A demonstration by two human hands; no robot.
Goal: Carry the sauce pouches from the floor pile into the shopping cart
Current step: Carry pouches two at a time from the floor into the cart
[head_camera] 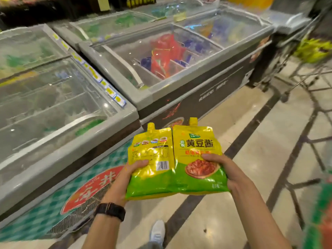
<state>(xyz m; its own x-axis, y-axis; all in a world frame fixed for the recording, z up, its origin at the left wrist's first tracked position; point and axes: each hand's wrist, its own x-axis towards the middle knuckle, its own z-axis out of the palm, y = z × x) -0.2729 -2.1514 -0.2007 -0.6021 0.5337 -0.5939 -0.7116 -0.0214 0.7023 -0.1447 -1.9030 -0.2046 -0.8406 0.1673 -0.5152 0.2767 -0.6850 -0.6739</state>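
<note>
Two yellow-and-green sauce pouches are held side by side in front of me, above the floor. The left pouch (pixel 150 164) shows its back with a barcode, and my left hand (pixel 132 172) grips its lower left edge, thumb on top. The right pouch (pixel 198 159) shows its front with red lettering and a food picture, and my right hand (pixel 228 174) grips its right side, thumb on top. A wire shopping cart (pixel 305 72) stands at the far right, with yellow-green packs (pixel 313 49) in it. The floor pile is out of view.
Grey glass-topped chest freezers (pixel 75 123) run along my left and ahead (pixel 179 87). The tiled floor (pixel 251 141) with dark stripes stretches to the right toward the cart. My white shoe (pixel 158 232) shows below. A green and red object (pixel 323 212) lies at the right edge.
</note>
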